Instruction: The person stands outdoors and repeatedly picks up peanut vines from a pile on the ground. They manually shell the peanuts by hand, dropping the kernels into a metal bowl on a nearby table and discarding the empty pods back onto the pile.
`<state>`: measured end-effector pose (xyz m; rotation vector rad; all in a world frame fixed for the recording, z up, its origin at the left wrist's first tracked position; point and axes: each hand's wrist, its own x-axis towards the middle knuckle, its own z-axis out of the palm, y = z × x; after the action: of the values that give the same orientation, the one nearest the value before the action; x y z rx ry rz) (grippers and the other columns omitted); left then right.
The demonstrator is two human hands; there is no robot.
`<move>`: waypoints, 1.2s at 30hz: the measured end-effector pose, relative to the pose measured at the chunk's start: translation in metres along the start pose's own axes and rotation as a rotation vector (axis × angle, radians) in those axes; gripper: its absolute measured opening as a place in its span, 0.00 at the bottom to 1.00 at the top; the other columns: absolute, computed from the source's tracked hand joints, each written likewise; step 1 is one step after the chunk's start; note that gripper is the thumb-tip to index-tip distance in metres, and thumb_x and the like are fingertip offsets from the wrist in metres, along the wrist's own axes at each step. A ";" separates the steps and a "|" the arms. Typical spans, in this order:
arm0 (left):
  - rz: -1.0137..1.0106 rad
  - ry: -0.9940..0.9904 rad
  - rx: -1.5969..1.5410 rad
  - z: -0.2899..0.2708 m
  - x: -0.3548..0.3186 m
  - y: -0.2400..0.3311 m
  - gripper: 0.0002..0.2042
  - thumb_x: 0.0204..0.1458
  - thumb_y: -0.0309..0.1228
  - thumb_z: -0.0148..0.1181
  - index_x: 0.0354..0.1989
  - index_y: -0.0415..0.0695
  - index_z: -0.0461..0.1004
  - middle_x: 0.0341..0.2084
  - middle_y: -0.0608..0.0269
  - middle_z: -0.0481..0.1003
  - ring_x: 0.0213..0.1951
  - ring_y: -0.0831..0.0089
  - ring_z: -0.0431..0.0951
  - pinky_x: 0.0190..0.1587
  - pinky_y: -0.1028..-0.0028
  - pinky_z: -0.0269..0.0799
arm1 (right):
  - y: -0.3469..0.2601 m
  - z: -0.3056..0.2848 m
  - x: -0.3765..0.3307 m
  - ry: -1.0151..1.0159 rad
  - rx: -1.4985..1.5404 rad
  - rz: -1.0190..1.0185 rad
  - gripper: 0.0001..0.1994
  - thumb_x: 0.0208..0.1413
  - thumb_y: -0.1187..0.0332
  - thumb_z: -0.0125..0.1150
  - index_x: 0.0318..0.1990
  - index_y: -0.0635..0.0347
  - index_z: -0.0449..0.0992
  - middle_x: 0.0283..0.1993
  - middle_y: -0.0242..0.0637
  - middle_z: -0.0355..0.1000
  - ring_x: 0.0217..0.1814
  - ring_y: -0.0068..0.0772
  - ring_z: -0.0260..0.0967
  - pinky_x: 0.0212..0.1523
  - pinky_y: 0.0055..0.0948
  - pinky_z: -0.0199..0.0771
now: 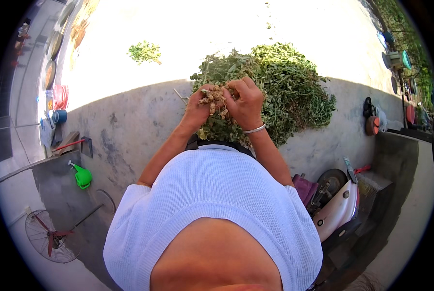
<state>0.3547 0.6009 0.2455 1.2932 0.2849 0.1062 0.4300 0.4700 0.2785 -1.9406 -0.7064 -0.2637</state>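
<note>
A cluster of tan peanuts (pixel 216 98), some still on their stems, is held up between my two hands in front of my chest. My left hand (pixel 196 112) is closed around the cluster's left side. From the right, my right hand (pixel 246 103), with a silver bangle at the wrist, has thumb and curled fingers pinched on the stems and pods. Behind and below the hands spreads a big heap of leafy green peanut plants (pixel 294 92). The exact grip of the fingertips is partly hidden by the pods.
A small pile of plants (pixel 144 52) lies on the sunlit concrete. On the left are a green watering can (pixel 83 177), a pedestal fan (pixel 52 236) and a red-handled tool (pixel 70 145). A pinkish-white scooter (pixel 336 213) stands at the right, near low walls.
</note>
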 end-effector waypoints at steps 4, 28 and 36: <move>0.122 0.050 0.205 0.000 0.005 -0.009 0.08 0.46 0.19 0.56 0.34 0.42 0.69 0.30 0.71 0.70 0.32 0.84 0.68 0.35 0.82 0.67 | 0.007 0.004 -0.004 0.044 -0.084 -0.023 0.06 0.40 0.72 0.63 0.27 0.58 0.72 0.24 0.36 0.65 0.21 0.36 0.65 0.19 0.30 0.64; 0.337 -0.225 0.192 -0.007 -0.006 -0.004 0.13 0.47 0.29 0.61 0.38 0.38 0.67 0.29 0.65 0.72 0.31 0.80 0.70 0.35 0.79 0.68 | 0.027 -0.024 -0.016 -0.646 1.078 0.801 0.18 0.59 0.62 0.44 0.16 0.55 0.58 0.14 0.23 0.49 0.13 0.13 0.40 0.12 0.15 0.44; 0.382 -0.096 0.297 -0.054 0.003 -0.063 0.19 0.51 0.22 0.54 0.51 0.43 0.57 0.33 0.58 0.74 0.34 0.75 0.75 0.35 0.74 0.73 | 0.002 -0.050 -0.010 -0.455 1.559 0.455 0.19 0.59 0.61 0.44 0.18 0.62 0.64 0.15 0.31 0.54 0.11 0.17 0.45 0.10 0.16 0.48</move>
<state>0.3383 0.6351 0.1718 1.6330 -0.0341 0.3346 0.4296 0.4215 0.2956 -0.5619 -0.4412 0.8271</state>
